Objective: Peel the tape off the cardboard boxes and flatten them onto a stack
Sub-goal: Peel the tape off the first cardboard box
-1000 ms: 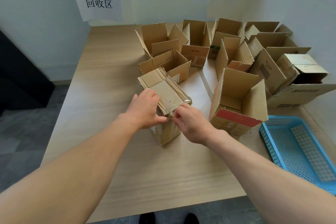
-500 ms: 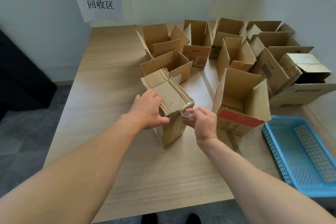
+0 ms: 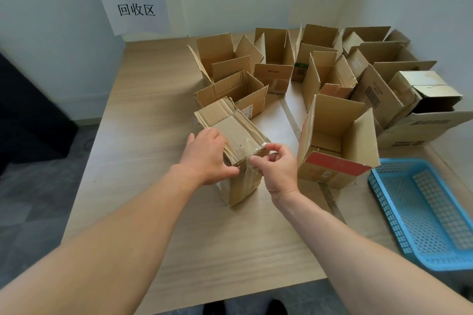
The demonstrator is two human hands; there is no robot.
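Note:
A small closed cardboard box stands near the middle of the wooden table, its top flaps sealed with clear tape. My left hand grips the box's near top corner, thumb on the front face. My right hand pinches the loose end of the tape at the box's near right top edge, the strip lifted slightly off the cardboard.
Several open cardboard boxes crowd the back and right of the table. A blue plastic basket sits at the right edge. A paper sign hangs on the wall. Loose tape strips lie on the table between the boxes.
My right hand drew the tape end away from the box's front face and has now risen to the top right edge, still pinching it. My left hand kept its hold on the box.

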